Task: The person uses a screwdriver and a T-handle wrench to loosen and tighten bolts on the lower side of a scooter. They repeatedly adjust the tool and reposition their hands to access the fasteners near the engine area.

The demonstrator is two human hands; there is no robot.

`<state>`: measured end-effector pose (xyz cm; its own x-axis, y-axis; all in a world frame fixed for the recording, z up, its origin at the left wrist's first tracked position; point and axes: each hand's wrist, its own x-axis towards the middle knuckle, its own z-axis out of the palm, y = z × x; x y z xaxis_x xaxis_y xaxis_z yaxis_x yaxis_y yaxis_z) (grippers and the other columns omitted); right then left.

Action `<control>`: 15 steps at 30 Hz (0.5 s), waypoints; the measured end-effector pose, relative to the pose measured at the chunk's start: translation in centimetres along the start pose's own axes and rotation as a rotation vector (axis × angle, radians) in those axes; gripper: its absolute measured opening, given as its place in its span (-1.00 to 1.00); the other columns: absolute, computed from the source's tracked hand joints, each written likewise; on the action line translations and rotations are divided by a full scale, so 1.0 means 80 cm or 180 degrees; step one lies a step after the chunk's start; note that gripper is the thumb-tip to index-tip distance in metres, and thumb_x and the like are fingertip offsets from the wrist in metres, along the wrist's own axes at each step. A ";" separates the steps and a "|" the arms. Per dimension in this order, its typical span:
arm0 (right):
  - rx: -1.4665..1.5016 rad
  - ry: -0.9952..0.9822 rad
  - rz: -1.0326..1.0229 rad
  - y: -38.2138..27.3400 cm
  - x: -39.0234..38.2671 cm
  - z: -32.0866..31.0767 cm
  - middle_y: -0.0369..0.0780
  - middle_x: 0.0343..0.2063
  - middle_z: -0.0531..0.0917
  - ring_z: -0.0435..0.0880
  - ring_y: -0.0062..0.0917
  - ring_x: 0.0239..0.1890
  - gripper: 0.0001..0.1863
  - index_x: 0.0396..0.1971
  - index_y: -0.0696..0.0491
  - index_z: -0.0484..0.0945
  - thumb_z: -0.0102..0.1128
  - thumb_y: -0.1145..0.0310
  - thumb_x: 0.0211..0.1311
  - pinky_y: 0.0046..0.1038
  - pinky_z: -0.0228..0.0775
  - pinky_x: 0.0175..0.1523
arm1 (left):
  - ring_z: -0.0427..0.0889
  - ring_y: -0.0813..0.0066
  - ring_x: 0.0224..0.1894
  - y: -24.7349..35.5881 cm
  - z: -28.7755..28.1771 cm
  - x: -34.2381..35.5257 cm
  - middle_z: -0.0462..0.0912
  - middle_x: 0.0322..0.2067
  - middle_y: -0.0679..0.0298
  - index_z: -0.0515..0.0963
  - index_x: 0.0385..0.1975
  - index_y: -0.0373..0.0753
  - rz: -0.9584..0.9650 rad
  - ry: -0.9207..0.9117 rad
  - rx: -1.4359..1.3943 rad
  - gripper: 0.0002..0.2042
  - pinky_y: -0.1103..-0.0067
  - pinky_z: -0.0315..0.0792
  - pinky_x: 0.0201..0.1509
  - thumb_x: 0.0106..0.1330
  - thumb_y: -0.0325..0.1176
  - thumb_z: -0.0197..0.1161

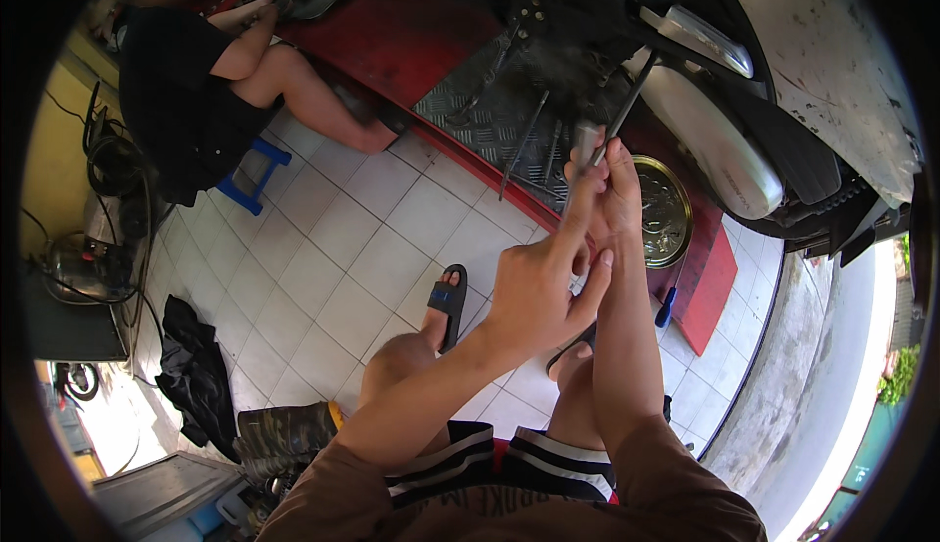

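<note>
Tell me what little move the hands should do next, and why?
Maybe the left hand could help hold the metal rod. Only the right hand seems to grip it, and its far end points up by the motorbike's big silver pipe. The left pointing finger already reaches close to the right hand.

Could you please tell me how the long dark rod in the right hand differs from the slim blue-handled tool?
The long dark rod is gripped in the right hand, while the slim blue-handled tool lies beside the round gold-rimmed tray, untouched. The rod looks dark along its visible length; the tool has a bright blue handle. Both are long and slender.
</note>
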<state>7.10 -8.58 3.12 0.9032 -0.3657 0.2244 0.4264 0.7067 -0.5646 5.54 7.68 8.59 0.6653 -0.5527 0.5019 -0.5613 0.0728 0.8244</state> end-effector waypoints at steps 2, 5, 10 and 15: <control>0.0093 -0.0073 -0.0009 -0.002 0.003 0.004 -0.44 -0.61 0.24 0.15 -0.80 -0.60 -0.72 -0.28 0.13 0.43 0.10 0.19 0.39 -0.67 0.00 -0.49 | 0.45 0.46 -0.78 -0.006 0.001 0.001 0.44 -0.78 0.30 0.31 0.19 -0.51 -0.0539 0.0173 0.0365 -0.46 0.54 0.29 -0.66 0.25 -0.36 0.21; -0.0040 0.0097 -0.0033 -0.004 0.000 0.010 -0.44 -0.62 0.24 0.16 -0.80 -0.60 -0.73 -0.28 0.13 0.43 0.09 0.19 0.39 -0.68 0.01 -0.48 | 0.49 0.22 -0.78 -0.016 0.009 -0.009 0.46 -0.80 0.26 0.53 -0.09 -0.30 -0.1072 -0.0126 0.0631 -0.73 0.42 0.32 -0.66 0.28 -0.31 0.18; 0.0064 0.0180 -0.0086 0.009 0.003 0.005 -0.46 -0.64 0.25 0.17 -0.81 -0.63 -0.75 -0.26 0.11 0.43 0.05 0.21 0.42 -0.71 0.03 -0.50 | 0.50 0.36 -0.74 0.000 -0.006 -0.004 0.48 -0.74 0.27 0.48 0.09 -0.26 0.0515 -0.0006 0.0935 -0.59 0.48 0.36 -0.62 0.19 -0.45 0.23; 0.0031 0.0162 -0.0015 -0.008 -0.004 0.018 -0.46 -0.61 0.22 0.16 -0.80 -0.61 -0.77 -0.26 0.11 0.41 0.05 0.22 0.43 -0.71 0.04 -0.49 | 0.53 0.33 -0.72 -0.021 -0.018 0.006 0.52 -0.71 0.25 0.46 0.09 -0.30 -0.0230 0.0182 0.1252 -0.60 0.50 0.39 -0.61 0.23 -0.40 0.23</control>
<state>6.59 -8.02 4.58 0.8977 -0.3992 0.1864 0.4314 0.7106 -0.5559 7.50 8.47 7.79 0.7300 -0.4969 0.4693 -0.6503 -0.2939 0.7005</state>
